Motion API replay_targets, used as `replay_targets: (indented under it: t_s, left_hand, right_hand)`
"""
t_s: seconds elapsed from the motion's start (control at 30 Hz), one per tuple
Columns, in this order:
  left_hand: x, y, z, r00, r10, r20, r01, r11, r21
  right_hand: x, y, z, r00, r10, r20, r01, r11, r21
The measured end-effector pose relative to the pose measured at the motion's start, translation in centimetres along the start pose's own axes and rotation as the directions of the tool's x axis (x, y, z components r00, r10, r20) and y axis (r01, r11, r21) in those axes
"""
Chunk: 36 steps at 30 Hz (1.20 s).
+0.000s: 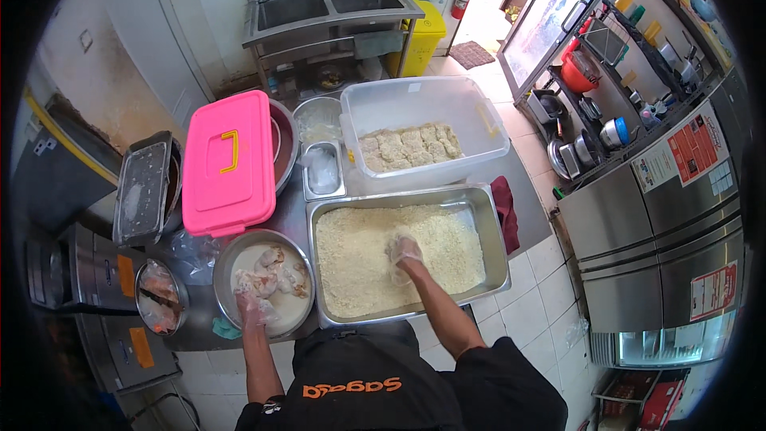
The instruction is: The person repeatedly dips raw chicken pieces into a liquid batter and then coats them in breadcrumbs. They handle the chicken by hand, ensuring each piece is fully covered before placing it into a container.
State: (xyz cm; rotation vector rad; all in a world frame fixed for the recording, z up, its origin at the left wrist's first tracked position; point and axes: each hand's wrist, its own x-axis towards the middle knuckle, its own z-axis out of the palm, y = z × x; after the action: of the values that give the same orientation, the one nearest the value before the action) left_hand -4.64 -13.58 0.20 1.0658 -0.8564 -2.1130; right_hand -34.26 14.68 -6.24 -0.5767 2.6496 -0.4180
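Observation:
In a clear plastic glove, my left hand (254, 308) reaches into a round metal bowl (221, 263) of whitish liquid. Its fingers touch pieces of raw chicken (266, 275); whether they grip a piece cannot be told. My right hand (405, 254), also gloved, is pressed into pale breadcrumbs (359, 251) in a deep rectangular steel pan (502, 251), its fingertips partly buried. Behind the pan, a translucent plastic tub (485, 131) holds rows of crumb-coated pieces (413, 146).
A pink lid (206, 126) with a yellow handle lies over a large bowl left of the tub. Small metal containers (324, 194) stand between them. A bowl of bagged food (182, 320) is at far left, a maroon cloth (504, 215) beside the pan. A double sink (293, 12) stands behind.

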Motion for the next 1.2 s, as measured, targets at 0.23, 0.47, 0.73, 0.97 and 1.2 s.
replay_targets:
  t_s: [0.23,0.47,0.73,0.97,1.2]
  left_hand:
    - [1.0,0.4,-1.7,0.974,-0.228,0.005,0.228,0.974,0.014]
    - [-2.6,2.5,1.1,0.937,-0.231,0.262,0.229,0.973,0.037]
    - [-0.8,-0.2,-1.9,0.951,-0.175,0.255,0.150,0.982,0.114]
    - [0.6,0.4,-2.0,0.925,-0.369,0.085,0.376,0.922,-0.088]
    - [-0.3,0.4,-1.0,0.953,-0.241,0.182,0.254,0.965,-0.056]
  right_hand:
    - [4.6,4.2,2.2,0.981,-0.149,-0.121,0.172,0.964,0.202]
    - [5.6,2.4,-2.7,0.974,0.076,-0.213,-0.080,0.997,-0.011]
    - [2.9,2.5,-4.1,0.958,-0.213,0.194,0.181,0.969,0.170]
    - [-3.0,-1.2,-12.8,0.952,-0.200,0.231,0.079,0.892,0.446]
    - [-2.9,0.3,-18.4,0.923,-0.368,0.116,0.242,0.786,0.569]
